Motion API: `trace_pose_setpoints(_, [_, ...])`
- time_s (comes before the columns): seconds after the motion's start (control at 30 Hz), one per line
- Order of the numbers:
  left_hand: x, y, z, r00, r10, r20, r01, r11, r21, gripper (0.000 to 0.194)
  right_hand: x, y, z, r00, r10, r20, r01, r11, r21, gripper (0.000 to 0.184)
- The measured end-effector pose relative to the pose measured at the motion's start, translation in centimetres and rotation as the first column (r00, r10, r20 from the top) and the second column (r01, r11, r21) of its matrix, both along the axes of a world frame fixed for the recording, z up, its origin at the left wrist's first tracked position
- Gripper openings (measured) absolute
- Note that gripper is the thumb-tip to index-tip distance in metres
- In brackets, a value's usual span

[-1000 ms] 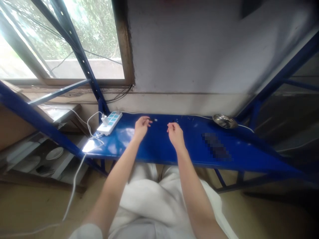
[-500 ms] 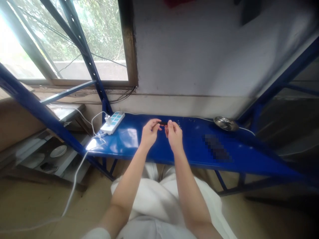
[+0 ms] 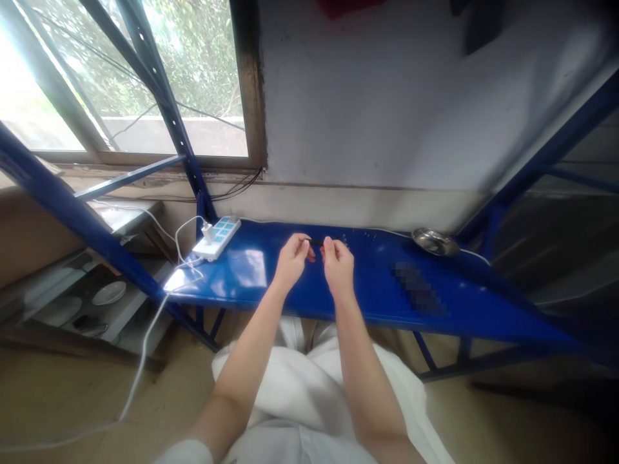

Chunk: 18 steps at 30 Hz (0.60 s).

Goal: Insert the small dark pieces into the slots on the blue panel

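Between my two hands is a small, thin black stick-like piece (image 3: 316, 242), held level above the blue table (image 3: 300, 293). My left hand (image 3: 292, 259) pinches its left end between thumb and fingers. On the other end, my right hand (image 3: 337, 261) is closed in a similar pinch. Most of the piece is covered by fingers, so its exact kind cannot be told. Just beyond my right hand, several tiny clear bits (image 3: 370, 234) lie on the table.
A white power strip (image 3: 217, 238) with a plugged-in charger stands at the table's left end. At the back right sits a shiny metal bowl (image 3: 434, 241). A blurred-out dark object (image 3: 418, 288) lies on the right. A white cable (image 3: 145, 351) hangs off the left side.
Less of the black piece shows between my fingers, and its tilt has changed slightly. My hands stay nearly in place; the whole view has shifted a little.
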State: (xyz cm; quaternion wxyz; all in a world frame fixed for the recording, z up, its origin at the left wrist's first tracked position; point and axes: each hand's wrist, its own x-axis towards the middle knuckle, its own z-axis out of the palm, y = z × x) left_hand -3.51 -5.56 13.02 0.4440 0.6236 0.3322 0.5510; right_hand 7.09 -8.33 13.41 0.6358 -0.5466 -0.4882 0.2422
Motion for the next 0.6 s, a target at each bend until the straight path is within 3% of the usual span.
trace_pose_setpoints(0.3, [-0.13, -0.07, 0.23, 0.994, 0.102, -0.048, -0.103, 0.995, -0.006, 0.034, -0.22, -0.11, 0.06, 0.998, 0.009, 0.055, -0.008, 1.0, -0.025, 0.044])
trace_pose_setpoints(0.6, [-0.09, 0.41, 0.07, 0.987, 0.116, 0.109, -0.086, 0.964, -0.25, 0.045, -0.06, 0.04, -0.15, 0.996, 0.081, 0.047, -0.08, 0.996, -0.034, 0.042])
